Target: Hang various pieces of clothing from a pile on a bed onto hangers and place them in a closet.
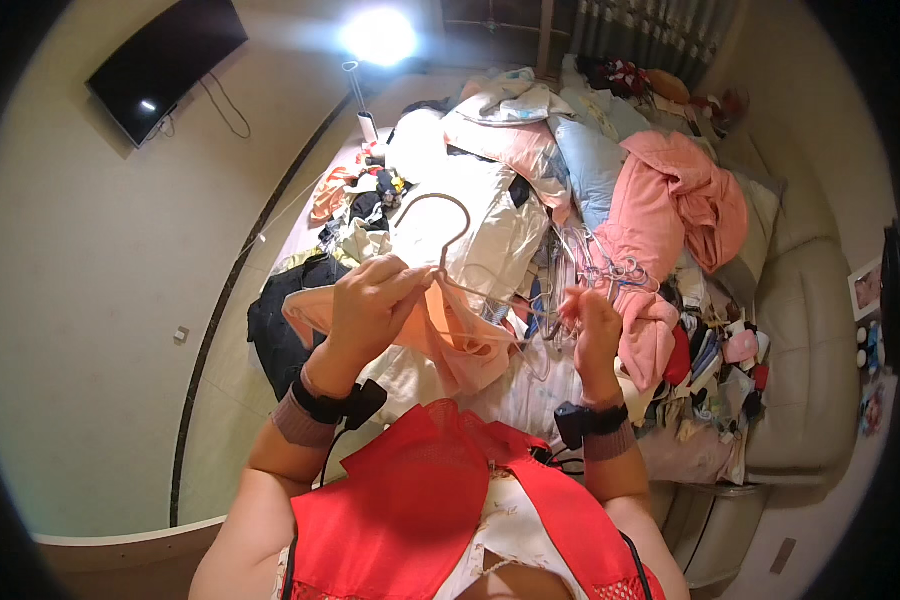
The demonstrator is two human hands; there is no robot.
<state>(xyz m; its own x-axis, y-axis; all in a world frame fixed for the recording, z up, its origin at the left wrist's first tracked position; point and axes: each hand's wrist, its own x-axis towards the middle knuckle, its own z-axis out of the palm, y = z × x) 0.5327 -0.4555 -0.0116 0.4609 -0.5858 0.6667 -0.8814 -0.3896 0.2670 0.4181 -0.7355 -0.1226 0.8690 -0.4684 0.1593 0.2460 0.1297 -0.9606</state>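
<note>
My left hand point(375, 311) pinches the neck of a brown wire clothes hanger point(456, 231), its hook pointing up and away from me. A peach bra point(465, 352) hangs below the hanger, one cup partly behind my left hand. At the hanger's right end, my right hand point(596, 330) has its fingertips closed around what looks like a thin bra strap; the exact grip is small and partly hidden. Beyond my hands lies a white garment or sheet point(480, 202) on the bed, brightly lit.
A bundle of wire hangers point(607, 266) rests beside a pink quilted garment point(649, 199). Dark clothing point(289, 315) is heaped at left. Small folded items point(709, 367) crowd the right, before a leather headboard point(802, 360). A bright lamp point(379, 37) shines at the far side.
</note>
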